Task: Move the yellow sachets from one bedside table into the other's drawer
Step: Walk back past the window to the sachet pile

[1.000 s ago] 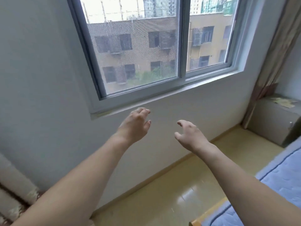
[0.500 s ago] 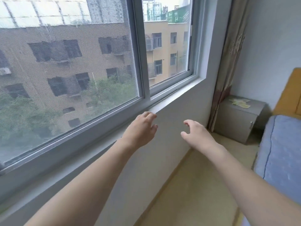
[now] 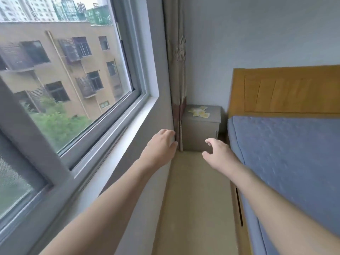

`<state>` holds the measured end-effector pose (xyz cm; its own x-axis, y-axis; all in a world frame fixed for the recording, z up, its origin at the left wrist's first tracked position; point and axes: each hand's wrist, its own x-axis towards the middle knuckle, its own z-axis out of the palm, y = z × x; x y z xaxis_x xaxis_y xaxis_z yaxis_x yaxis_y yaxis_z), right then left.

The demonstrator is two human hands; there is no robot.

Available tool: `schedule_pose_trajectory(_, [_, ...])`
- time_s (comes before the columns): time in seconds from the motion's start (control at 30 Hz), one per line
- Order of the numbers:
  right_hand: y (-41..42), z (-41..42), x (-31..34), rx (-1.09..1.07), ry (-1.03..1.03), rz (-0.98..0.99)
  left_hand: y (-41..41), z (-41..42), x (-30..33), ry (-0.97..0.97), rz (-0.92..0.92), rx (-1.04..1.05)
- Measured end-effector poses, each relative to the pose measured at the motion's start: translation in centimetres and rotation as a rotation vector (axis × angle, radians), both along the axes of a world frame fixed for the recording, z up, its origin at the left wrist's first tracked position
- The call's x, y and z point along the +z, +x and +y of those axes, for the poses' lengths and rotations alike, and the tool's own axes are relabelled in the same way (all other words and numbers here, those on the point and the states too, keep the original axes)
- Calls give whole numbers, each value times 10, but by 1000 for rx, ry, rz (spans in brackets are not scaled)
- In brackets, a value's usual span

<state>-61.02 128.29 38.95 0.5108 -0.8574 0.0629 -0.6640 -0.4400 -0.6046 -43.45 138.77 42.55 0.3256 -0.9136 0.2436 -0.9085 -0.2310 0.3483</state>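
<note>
A grey bedside table (image 3: 197, 131) stands in the far corner between the curtain and the bed. Several yellow sachets (image 3: 199, 112) lie scattered on its top. Both of my arms stretch forward, well short of the table. My left hand (image 3: 160, 144) hangs near the wall under the window, fingers loosely curled and holding nothing. My right hand (image 3: 218, 151) is over the floor in front of the table, fingers apart and empty. The second bedside table is out of view.
A large window (image 3: 73, 89) with a white sill fills the left wall. A patterned curtain (image 3: 177, 70) hangs in the corner. A bed with a blue mattress (image 3: 285, 153) and wooden headboard (image 3: 285, 89) borders a narrow strip of beige floor (image 3: 196, 199).
My view has swung right from the window wall along the aisle. The bedside table with the sachets has shifted from the right edge to the centre and looks closer. Both hands stay empty.
</note>
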Motion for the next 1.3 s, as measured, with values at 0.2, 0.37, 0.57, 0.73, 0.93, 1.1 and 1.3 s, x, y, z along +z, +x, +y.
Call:
schedule_pose_trajectory(0.2, [48, -157, 13, -94, -2, -23, 62, -167, 8, 17, 14, -93])
schedule_pose_trajectory(0.37, [87, -272, 34, -170, -11, -85, 116, -289, 23, -2, 60, -64])
schedule_pose_trajectory(0.57, [139, -398, 6, -186, 62, -84, 170, -435, -3, 25, 162, -50])
schedule_pose_trajectory(0.73, [183, -523, -19, -236, 98, -49, 226, -567, -33, 40, 250, -66])
schedule_pose_trajectory(0.93, [221, -666, -23, -340, 128, -29, 278, -740, -46, 127, 393, -1])
schedule_pose_trajectory(1.1, [239, -781, -51, -441, 180, -16, 290, -862, -79, 275, 454, -14])
schedule_pose_trajectory(1.3, [282, -924, -110, -452, 336, -15, 328, -994, -135, 427, 416, 53])
